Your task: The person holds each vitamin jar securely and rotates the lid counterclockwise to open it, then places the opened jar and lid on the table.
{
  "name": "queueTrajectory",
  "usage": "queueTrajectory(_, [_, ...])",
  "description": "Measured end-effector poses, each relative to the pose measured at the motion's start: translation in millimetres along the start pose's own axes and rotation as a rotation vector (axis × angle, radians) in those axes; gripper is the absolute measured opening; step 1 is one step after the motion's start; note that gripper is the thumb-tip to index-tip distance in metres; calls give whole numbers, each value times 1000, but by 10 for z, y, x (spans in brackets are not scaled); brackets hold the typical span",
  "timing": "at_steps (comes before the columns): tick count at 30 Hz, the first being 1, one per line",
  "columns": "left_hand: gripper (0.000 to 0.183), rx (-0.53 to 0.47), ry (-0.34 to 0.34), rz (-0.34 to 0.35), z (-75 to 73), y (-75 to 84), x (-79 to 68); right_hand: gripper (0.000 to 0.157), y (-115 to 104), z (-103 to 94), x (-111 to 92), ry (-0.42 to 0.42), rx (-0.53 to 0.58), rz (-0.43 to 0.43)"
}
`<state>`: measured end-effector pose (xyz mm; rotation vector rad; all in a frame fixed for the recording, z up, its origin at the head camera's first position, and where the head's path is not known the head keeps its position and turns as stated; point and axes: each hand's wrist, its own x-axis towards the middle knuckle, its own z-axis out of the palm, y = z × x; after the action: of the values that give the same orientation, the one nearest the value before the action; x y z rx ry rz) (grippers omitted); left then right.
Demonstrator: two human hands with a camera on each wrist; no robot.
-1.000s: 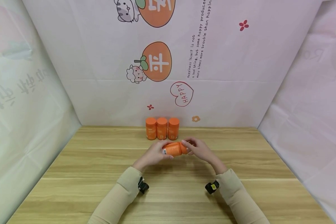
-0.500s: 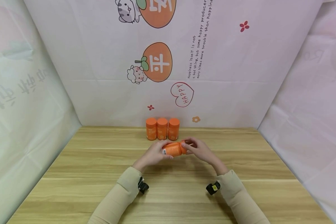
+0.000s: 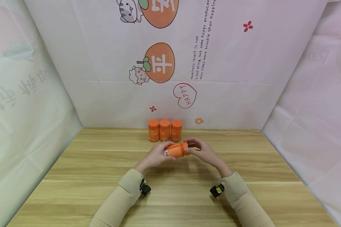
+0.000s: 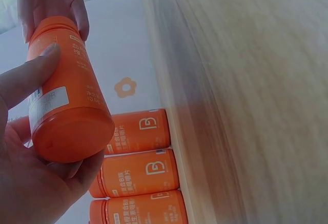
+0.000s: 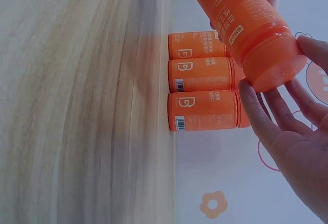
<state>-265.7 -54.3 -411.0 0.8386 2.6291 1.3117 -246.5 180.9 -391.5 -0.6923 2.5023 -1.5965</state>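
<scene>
An orange plastic bottle [image 3: 174,151] lies nearly sideways above the table, its lid [image 5: 274,62] towards the right. My left hand [image 3: 155,155] grips its body near the base, with the thumb across the printed label beside a white sticker [image 4: 51,102]. From the other side, my right hand [image 3: 203,153] pinches the rim of the lid between thumb and fingertips. In the right wrist view the lid sits on the bottle's neck, and the palm stands apart from its top.
Three matching orange bottles stand upright side by side against the back wall, the left one [image 3: 153,130], the middle one [image 3: 164,130] and the right one [image 3: 176,130]. White printed sheets [image 3: 230,94] enclose the wooden table [image 3: 170,201] at the back and sides.
My right thumb has slid down the lid towards me while the other fingers have shifted up and back round it. My left hand and the bottle's body have barely moved.
</scene>
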Motion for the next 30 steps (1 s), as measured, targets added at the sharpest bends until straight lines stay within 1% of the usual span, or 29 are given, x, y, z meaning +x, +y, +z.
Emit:
queueTrajectory(2, [61, 6, 1, 11, -3, -1, 6, 41, 43, -2, 10, 1, 7, -18])
queueTrajectory(4, [61, 4, 0, 16, -7, 4, 7, 44, 135, -5, 30, 7, 22, -35])
queueTrajectory(8, [61, 5, -5, 14, -8, 10, 2, 47, 173, -6, 30, 10, 45, -81])
queueTrajectory(10, [61, 4, -7, 5, -5, 13, 0, 48, 187, -6, 32, 6, 74, -99])
queueTrajectory(16, [59, -8, -5, -12, 1, 13, -6, 46, 209, -8, 31, -10, 143, -125])
queueTrajectory(23, [61, 12, -1, 6, -8, 0, 3, 46, 215, -12, 32, -16, 148, -165])
queueTrajectory(27, [60, -7, -5, 6, -7, -9, -6, 46, 213, -11, 35, -15, 147, -174])
queueTrajectory(30, [59, -30, -13, 10, -4, -15, -22, 46, 202, -8, 39, -12, 148, -165])
